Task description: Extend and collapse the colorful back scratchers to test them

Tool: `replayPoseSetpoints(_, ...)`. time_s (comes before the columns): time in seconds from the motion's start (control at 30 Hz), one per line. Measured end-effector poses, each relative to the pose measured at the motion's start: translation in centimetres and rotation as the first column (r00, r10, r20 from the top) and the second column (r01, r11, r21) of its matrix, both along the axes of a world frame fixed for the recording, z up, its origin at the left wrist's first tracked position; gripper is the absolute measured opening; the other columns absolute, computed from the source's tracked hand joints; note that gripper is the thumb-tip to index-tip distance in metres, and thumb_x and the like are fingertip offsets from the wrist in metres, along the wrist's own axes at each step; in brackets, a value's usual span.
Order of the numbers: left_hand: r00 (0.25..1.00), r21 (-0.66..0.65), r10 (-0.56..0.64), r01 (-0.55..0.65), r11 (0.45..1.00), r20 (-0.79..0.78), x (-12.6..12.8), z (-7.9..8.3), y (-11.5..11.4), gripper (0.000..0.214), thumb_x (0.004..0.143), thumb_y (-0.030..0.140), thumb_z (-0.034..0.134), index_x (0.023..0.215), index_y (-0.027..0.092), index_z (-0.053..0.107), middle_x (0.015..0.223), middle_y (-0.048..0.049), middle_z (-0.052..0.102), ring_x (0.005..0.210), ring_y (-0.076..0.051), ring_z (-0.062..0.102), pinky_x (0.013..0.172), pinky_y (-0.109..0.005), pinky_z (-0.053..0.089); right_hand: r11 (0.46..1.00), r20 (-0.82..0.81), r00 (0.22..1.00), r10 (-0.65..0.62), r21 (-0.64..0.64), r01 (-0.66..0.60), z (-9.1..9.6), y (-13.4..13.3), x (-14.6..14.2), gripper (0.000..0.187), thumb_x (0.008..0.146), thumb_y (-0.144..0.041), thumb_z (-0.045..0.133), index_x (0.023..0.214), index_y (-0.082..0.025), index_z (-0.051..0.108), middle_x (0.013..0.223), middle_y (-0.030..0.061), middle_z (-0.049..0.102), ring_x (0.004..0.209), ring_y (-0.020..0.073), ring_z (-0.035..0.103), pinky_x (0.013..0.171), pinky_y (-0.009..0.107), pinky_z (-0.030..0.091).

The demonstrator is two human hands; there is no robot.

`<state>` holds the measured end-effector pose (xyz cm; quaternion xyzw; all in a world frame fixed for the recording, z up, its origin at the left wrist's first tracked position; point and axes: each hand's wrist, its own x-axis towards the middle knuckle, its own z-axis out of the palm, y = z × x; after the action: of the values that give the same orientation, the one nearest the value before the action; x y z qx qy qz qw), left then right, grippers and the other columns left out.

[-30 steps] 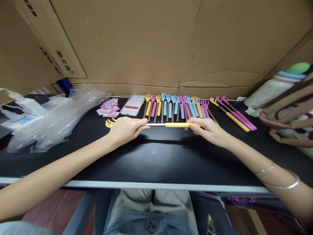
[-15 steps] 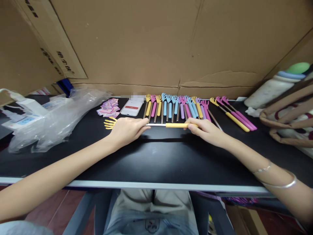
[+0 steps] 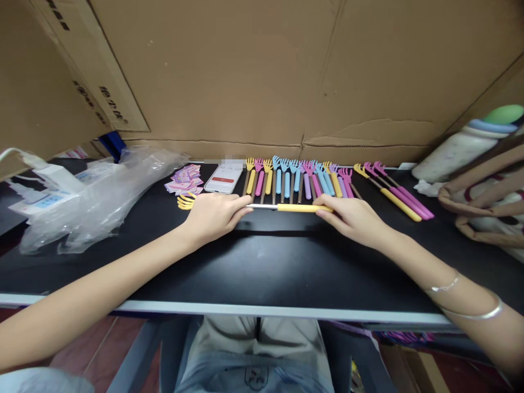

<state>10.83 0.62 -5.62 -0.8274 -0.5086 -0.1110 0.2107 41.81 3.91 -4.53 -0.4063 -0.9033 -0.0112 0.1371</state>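
Note:
A yellow back scratcher (image 3: 297,208) with a metal rod lies level across both hands, above the black table. My left hand (image 3: 215,214) is closed round its rod near the claw end, and the yellow claw sticks out on the left. The far end of the yellow handle is pinched by my right hand (image 3: 350,216). Behind them, a row of back scratchers (image 3: 287,184) in yellow, pink, blue and purple lies with claws toward the cardboard. To the right, three longer ones (image 3: 403,201), one yellow and two magenta, lie slanted side by side.
Small printed cards (image 3: 184,179) are piled beside a white phone (image 3: 223,179). Clear plastic bags (image 3: 102,202) cover part of a power strip (image 3: 49,202) at left. A bottle (image 3: 458,150) and a brown-handled bag (image 3: 487,202) stand at right. Cardboard (image 3: 229,71) walls the back.
The view has shifted slightly. My right hand has slid a little outward to the right along the yellow handle; my left hand keeps its grip near the claw.

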Motion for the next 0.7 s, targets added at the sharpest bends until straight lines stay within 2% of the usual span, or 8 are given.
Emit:
replayPoseSetpoints(0.1, 1.000, -0.006, -0.014, 0.014, 1.000, 0.008, -0.2, -0.3, 0.1, 0.041, 0.098, 0.045, 0.030, 0.086, 0.023, 0.063, 0.073, -0.0018, 0.069, 0.062, -0.017, 0.061, 0.048, -0.026, 0.015, 0.998, 0.008, 0.999, 0.036, -0.050, -0.035, -0.5, 0.3, 0.0, 0.028, 0.096, -0.043, 0.033, 0.093, -0.022, 0.052, 0.066, -0.0011, 0.058, 0.055, 0.0129, 0.052, 0.057, 0.023, 0.034)
replayPoseSetpoints(0.43, 0.998, 0.047, -0.055, 0.055, 0.997, 0.014, -0.4, -1.0, 0.1, 0.047, 0.098, 0.047, 0.029, 0.077, 0.022, 0.063, 0.065, -0.0019, 0.066, 0.056, -0.016, 0.058, 0.046, -0.026, 0.013, 0.976, -0.118, 0.989, 0.092, -0.187, -0.113, -1.1, 0.5, 0.0, 0.031, 0.094, -0.044, 0.037, 0.086, -0.020, 0.056, 0.061, -0.0019, 0.053, 0.051, 0.0112, 0.048, 0.056, 0.023, 0.032)
replayPoseSetpoints(0.7, 0.994, 0.064, -0.099, 0.097, 0.993, 0.035, -0.6, -1.3, 0.1, 0.046, 0.098, 0.046, 0.030, 0.075, 0.021, 0.063, 0.063, -0.0020, 0.065, 0.054, -0.014, 0.056, 0.046, -0.026, 0.014, 0.909, -0.241, 0.965, 0.100, -0.373, -0.188, -1.1, 0.3, -0.5, 0.042, 0.093, -0.049, 0.034, 0.080, -0.017, 0.059, 0.060, -0.0019, 0.048, 0.055, 0.0104, 0.043, 0.058, 0.023, 0.032)
